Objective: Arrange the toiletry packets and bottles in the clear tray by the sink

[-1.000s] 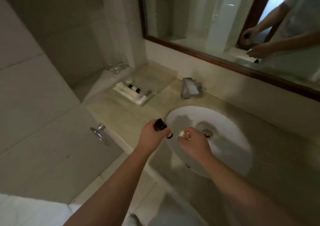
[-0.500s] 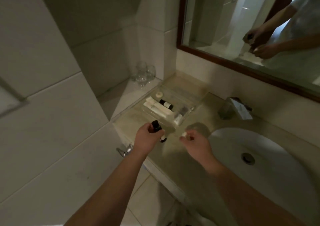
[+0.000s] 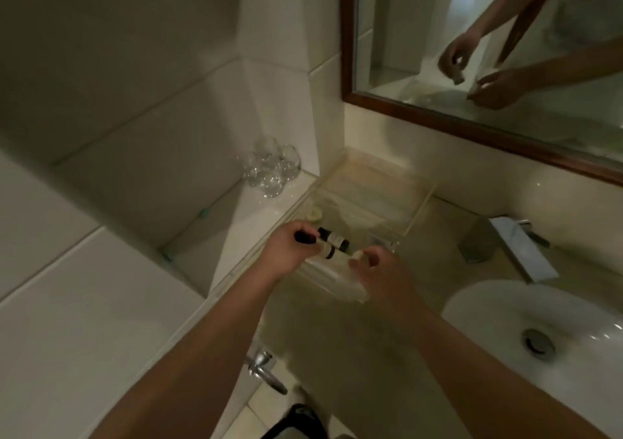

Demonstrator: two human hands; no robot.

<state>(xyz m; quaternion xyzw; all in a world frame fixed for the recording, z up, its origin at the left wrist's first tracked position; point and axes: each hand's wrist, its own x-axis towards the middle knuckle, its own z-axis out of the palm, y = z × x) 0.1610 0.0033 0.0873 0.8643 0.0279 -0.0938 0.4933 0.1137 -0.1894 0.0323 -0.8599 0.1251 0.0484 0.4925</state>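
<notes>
The clear tray (image 3: 418,202) sits on the counter in the corner, left of the sink. My left hand (image 3: 290,249) grips a small dark bottle (image 3: 325,251) with a pale label and holds it over the tray's near part. A second dark bottle (image 3: 333,237) lies in the tray right beside it. My right hand (image 3: 381,270) pinches a small white round item (image 3: 357,254) just above the tray's near edge. A pale round piece (image 3: 313,215) rests at the tray's left side. White packets (image 3: 333,275) lie in the tray under my hands, partly hidden.
Clear drinking glasses (image 3: 271,170) stand on the white ledge left of the tray. A tissue holder (image 3: 505,246) sits on the counter to the right. The white sink basin (image 3: 505,324) fills the lower right. A framed mirror (image 3: 438,118) hangs above. A metal handle (image 3: 263,368) juts out below the counter.
Both hands have travelled from above the sink leftward to the tray, carrying the dark bottle and the white item. The view has followed them to the corner.
</notes>
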